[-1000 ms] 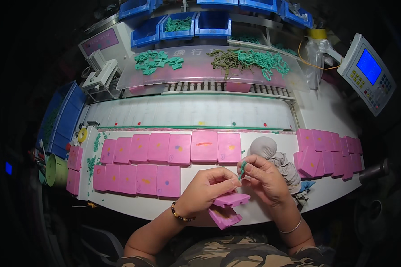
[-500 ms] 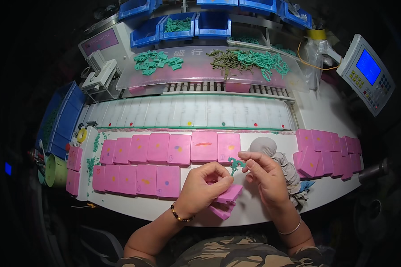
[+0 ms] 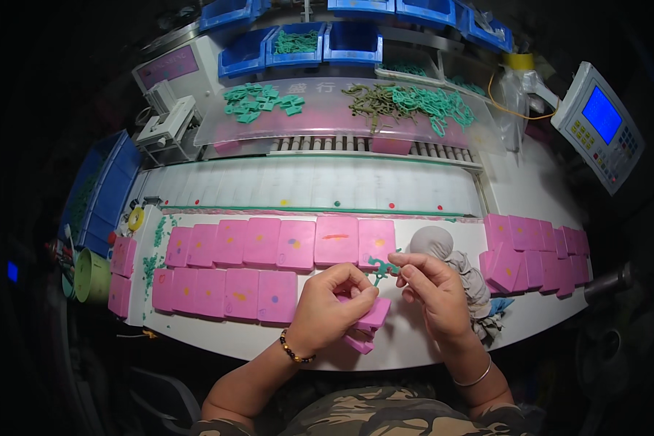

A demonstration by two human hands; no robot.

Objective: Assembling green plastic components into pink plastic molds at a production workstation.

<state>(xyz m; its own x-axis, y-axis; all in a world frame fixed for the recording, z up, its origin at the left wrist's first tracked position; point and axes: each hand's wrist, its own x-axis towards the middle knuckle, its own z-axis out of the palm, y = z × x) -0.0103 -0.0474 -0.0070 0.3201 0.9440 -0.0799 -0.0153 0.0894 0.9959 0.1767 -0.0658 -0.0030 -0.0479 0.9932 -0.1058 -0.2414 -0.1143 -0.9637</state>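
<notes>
My left hand (image 3: 334, 304) is closed, holding a pink rubber mold (image 3: 375, 315) that gapes into two flaps below the fingers. From the left thumb and fingertip a small green wax piece (image 3: 383, 267) with a thin stem sticks up. My right hand (image 3: 437, 294) pinches at the wax piece's far side with thumb and forefinger, its other fingers loosely curled. The stem's lower end is hidden by the left fingers.
Pink molds (image 3: 277, 296) stand in two rows to the left, more pink molds (image 3: 536, 258) at the right. Beside my right hand lie grey cloths (image 3: 470, 280). Beyond runs a white belt (image 3: 305, 182); a clear shelf (image 3: 327, 128) above carries green and olive pieces.
The belt's coloured dots have shifted left. The pink mold has drawn slightly left and up under my left hand. Both hands keep nearly the same pose around the green wax piece.
</notes>
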